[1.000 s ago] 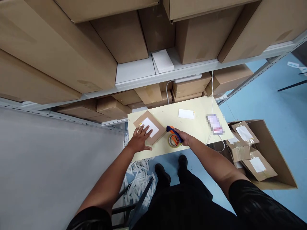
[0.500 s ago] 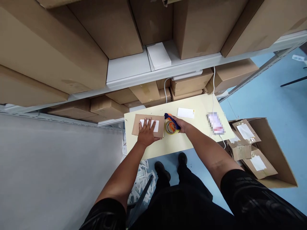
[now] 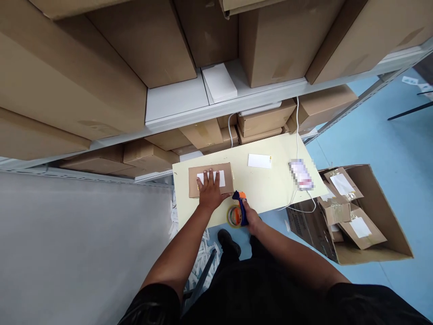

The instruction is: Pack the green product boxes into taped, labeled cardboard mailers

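On the table (image 3: pixel 279 180), left hand (image 3: pixel 210 195) lies flat on the box (image 3: pixel 194 184), fingers apart; right hand (image 3: pixel 251 218) has fingers clamped on the tape gun (image 3: pixel 241 208). I'd run it square to the edge.

Head camera: looking out from the wearer's own head, sitting well above both hands (image 3: pixel 210 196).
Facing: pointing forward and steeply down, placing the tabletop (image 3: pixel 274 187) near mid-frame and a shoe (image 3: pixel 228 242) below it.
Upper frame: taking in the loaded shelf (image 3: pixel 176 103), its cartons looming large near the lens.
Right side: reaching past the tabletop to the floor (image 3: pixel 365 131).
Level: showing shelf and tabletop edges slanting upward rightward.
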{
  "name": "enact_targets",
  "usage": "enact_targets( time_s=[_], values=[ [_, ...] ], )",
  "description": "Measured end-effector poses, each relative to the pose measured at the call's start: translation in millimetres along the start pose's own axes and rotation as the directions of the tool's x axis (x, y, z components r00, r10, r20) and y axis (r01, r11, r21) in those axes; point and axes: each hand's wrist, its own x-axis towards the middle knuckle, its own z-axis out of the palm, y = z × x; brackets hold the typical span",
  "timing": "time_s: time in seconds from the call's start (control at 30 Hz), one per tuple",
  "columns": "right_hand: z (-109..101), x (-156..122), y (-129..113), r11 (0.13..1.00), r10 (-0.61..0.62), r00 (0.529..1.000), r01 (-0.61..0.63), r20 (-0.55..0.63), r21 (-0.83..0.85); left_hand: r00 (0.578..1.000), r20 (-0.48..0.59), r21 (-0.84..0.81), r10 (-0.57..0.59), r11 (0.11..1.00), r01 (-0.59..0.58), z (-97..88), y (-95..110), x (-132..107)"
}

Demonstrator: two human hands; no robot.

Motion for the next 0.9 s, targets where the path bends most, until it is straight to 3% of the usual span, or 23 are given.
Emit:
enact_targets(
  time_s=[0.13,0.27,0.37,0.47,0.5,0.57,0.73,0.83,0.9],
  values=[
    [20,12,-2,0.989,0.008,1.000,-0.012,0.030,0.144,0.998,0.010,-0.030,-0.061,0.998,0.061,-0.7,13,-2],
    [22,20,-50,0.989,0.033,0.997,-0.043,0.075,0.142,0.997,0.059,-0.039,-0.055,0.998,0.058,-7.9,11,-17],
    [24,26,-103,0.995,0.102,0.992,-0.102,0.068,0.005,0.981,0.128,-0.052,0.143,0.989,-0.138,-15.2,-13,-39],
    [33,34,-146,0.978,0.131,0.991,-0.127,0.018,-0.164,0.902,0.120,-0.067,0.416,0.910,-0.410,-15.8,-45,-57],
    [38,38,-156,0.969,0.133,0.991,-0.128,0.010,-0.212,0.885,0.103,-0.057,0.455,0.891,-0.451,-13.5,-53,-60],
    [48,45,-169,0.951,0.125,0.992,-0.120,-0.002,-0.284,0.894,0.071,-0.022,0.442,0.897,-0.441,-6.0,-60,-61],
    [58,59,-182,0.924,0.004,0.999,-0.020,-0.043,-0.381,0.960,0.044,0.003,0.275,0.961,-0.276,11.7,-49,-54],
    [37,46,-169,0.897,-0.085,0.989,0.024,-0.119,-0.442,0.970,0.055,-0.011,0.235,0.972,-0.235,11.8,-40,-56],
    [13,27,-144,0.898,-0.118,0.977,0.027,-0.181,-0.440,0.979,0.061,-0.014,0.193,0.981,-0.193,9.0,-36,-58]
  ],
)
